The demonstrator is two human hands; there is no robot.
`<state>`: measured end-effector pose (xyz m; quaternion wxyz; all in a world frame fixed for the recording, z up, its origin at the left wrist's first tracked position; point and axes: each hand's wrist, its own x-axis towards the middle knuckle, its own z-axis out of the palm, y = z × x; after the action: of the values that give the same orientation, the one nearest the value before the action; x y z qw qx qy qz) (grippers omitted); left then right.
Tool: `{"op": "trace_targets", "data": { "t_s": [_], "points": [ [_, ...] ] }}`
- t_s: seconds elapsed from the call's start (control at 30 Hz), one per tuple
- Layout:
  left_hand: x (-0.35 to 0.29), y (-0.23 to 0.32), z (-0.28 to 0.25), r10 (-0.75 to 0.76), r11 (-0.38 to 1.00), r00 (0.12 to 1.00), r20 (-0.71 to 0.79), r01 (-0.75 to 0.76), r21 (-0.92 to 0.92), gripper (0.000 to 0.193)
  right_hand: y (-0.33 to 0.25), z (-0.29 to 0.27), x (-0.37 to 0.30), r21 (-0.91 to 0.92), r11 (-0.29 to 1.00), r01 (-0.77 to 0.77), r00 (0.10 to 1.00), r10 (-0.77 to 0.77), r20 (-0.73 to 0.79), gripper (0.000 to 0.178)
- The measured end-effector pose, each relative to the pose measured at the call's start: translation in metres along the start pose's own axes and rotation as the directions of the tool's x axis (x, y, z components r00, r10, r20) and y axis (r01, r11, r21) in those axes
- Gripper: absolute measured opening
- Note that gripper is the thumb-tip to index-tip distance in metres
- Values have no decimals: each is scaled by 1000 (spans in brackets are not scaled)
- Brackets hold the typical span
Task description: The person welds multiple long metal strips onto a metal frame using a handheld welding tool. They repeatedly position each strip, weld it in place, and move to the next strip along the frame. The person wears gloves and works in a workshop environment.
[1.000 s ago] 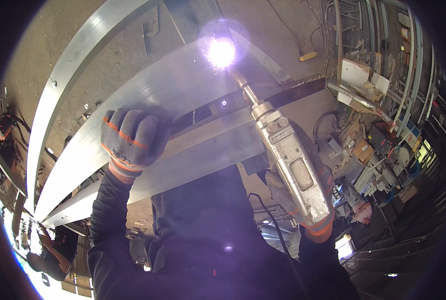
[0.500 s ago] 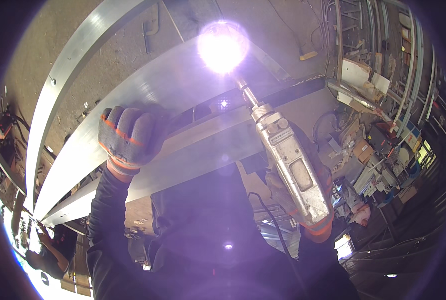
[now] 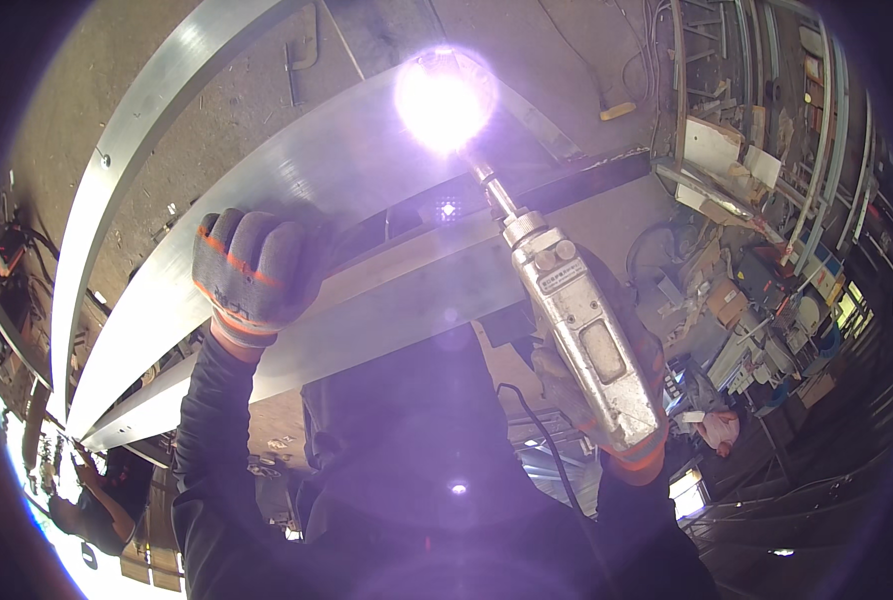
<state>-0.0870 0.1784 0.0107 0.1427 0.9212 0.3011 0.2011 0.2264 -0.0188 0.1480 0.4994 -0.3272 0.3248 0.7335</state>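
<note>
I see the right hand [image 3: 565, 382] wrapped round the torch [image 3: 599, 345], glare [image 3: 446, 102] ahead of that grip; the left hand [image 3: 259, 265] curls at the plate [image 3: 267, 180], its hold unclear.

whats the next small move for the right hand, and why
Perhaps ease the handheld welding torch back slightly with the right hand and check the spot: white-violet glare beyond its nozzle hides the surface there. The left hand lies over the broad silvery metal panel, apart from the glare.
</note>
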Motion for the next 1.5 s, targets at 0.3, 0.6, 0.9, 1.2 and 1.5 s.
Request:
{"op": "trace_targets", "data": {
  "t_s": [0.3,0.6,0.9,1.2,1.5],
  "points": [
    [0,2,-1,-12,1000,999,30,12,9,27,4,-5,-3,-48,997,53,998,-50,43,83],
    [4,3,-2,21,1000,999,29,-21,7,29,2,-7,-5,-175,983,57,996,-69,-65,87],
    [8,6,-4,39,999,999,26,-40,19,31,3,-9,-5,-79,994,76,997,-78,-23,89],
    [6,5,-1,-7,1000,1000,2,7,6,30,5,-6,-6,-346,924,161,984,-178,-19,80],
    [4,4,6,-15,999,999,-28,16,34,30,4,-4,-10,-354,921,162,983,-184,-29,77]
  ]
}}
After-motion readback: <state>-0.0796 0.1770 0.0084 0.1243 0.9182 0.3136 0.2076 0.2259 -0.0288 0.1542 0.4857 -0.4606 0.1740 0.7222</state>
